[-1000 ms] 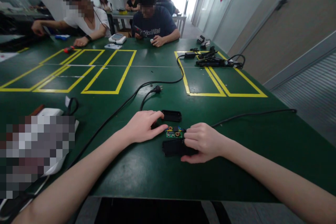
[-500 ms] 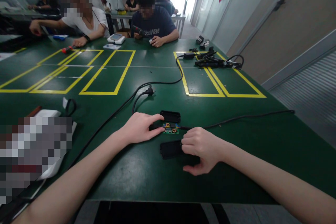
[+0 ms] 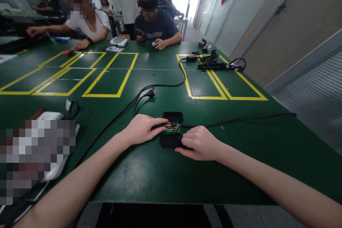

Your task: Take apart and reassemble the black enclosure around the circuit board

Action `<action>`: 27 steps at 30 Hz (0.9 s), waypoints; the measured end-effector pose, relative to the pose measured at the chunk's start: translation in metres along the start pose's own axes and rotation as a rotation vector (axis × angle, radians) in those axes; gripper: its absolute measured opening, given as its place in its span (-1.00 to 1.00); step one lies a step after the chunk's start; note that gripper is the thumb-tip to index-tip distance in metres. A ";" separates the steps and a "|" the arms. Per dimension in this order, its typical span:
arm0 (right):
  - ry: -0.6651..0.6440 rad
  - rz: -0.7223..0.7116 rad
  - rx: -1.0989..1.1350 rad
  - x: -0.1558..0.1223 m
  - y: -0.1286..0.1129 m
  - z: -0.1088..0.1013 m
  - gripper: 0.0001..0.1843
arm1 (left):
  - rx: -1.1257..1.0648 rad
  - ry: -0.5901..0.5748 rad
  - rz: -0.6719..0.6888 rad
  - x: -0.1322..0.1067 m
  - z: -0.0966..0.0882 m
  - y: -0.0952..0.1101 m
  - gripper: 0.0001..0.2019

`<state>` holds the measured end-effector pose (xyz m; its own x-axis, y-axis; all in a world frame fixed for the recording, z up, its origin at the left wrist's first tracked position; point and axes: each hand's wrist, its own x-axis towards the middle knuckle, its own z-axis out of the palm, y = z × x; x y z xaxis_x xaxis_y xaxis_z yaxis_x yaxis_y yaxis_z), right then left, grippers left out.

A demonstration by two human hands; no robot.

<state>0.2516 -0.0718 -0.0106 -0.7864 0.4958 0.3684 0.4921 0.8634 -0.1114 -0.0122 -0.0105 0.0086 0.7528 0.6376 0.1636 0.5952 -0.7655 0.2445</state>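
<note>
A small green circuit board [image 3: 172, 129] with copper-wound coils sits in front of me, black cable running out on both sides. My left hand [image 3: 141, 129] pinches the board's left end between thumb and fingers. Just beyond the board lies one half of a black plastic case [image 3: 173, 116], its hollow side up. The other case half [image 3: 170, 141] is at the board's near edge, with my right hand [image 3: 199, 143] closed on its right end. My right fingertips are partly hidden.
A black cable [image 3: 240, 118] stretches right from the board. Another cable with a plug [image 3: 151, 93] curves across the green table [image 3: 139, 178]. Black cable gear [image 3: 216, 65] lies at the far right. A blurred white-edged object [image 3: 50, 149] stands at left. Co-workers sit across the table.
My right hand has brought the near case half away from me and slightly left, up against the board. My left hand has stayed almost in place at the board.
</note>
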 end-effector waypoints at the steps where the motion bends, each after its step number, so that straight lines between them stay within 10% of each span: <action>1: 0.012 -0.001 0.002 0.000 0.002 -0.001 -0.48 | 0.003 0.007 0.010 0.000 0.000 -0.001 -0.61; 8: 0.213 0.133 -0.077 -0.003 0.025 -0.015 -0.68 | -0.083 0.134 0.112 0.000 0.000 -0.006 -0.64; 13: 0.101 0.198 -0.065 -0.008 0.042 -0.024 -0.73 | -0.216 0.258 0.064 -0.002 -0.008 -0.003 -0.67; 27: -0.066 0.143 0.049 -0.012 0.028 -0.015 -0.56 | -0.348 -0.053 -0.025 -0.002 -0.010 0.002 -0.74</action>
<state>0.2804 -0.0543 -0.0041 -0.7332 0.6178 0.2842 0.5833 0.7862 -0.2042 -0.0155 -0.0124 0.0179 0.7582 0.6432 0.1064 0.4888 -0.6688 0.5601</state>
